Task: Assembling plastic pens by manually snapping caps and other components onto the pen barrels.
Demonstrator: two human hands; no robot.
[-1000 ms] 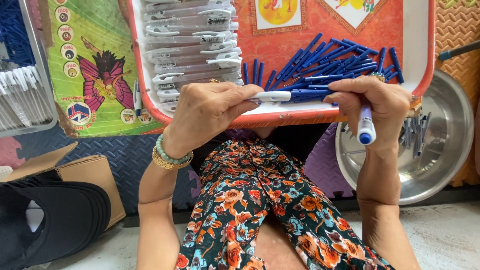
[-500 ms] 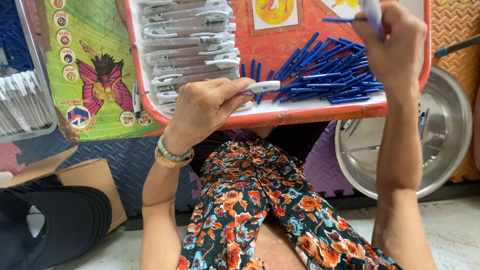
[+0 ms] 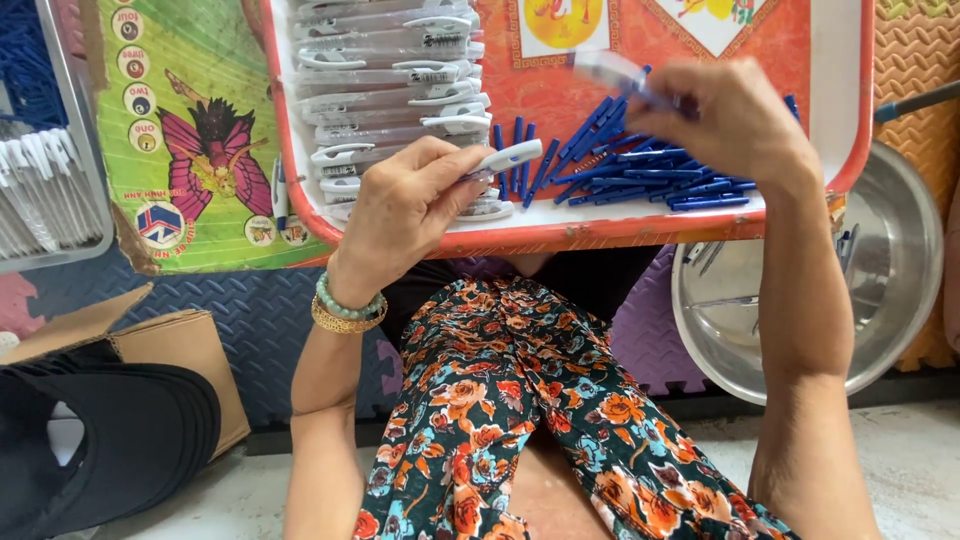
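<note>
My left hand [image 3: 405,210] grips a white pen barrel [image 3: 505,159] that points right, over the near rim of an orange tray [image 3: 620,228] resting on my lap. My right hand [image 3: 735,120] hovers over a heap of several blue pen parts [image 3: 640,170] in the tray and pinches a pale, blurred pen piece [image 3: 612,70] near its far side. A stack of white pen barrels [image 3: 385,80] fills the tray's left part.
A round steel bowl [image 3: 890,290] with a few small parts sits on the floor at right. A metal tray of white pieces [image 3: 40,190] lies far left, a butterfly poster [image 3: 200,140] beside it. A cardboard box [image 3: 170,350] and black caps [image 3: 110,440] are lower left.
My right hand rose from the tray's near rim up to the far right, then came back down left over the blue parts with a pale piece. My left hand kept the white barrel.
</note>
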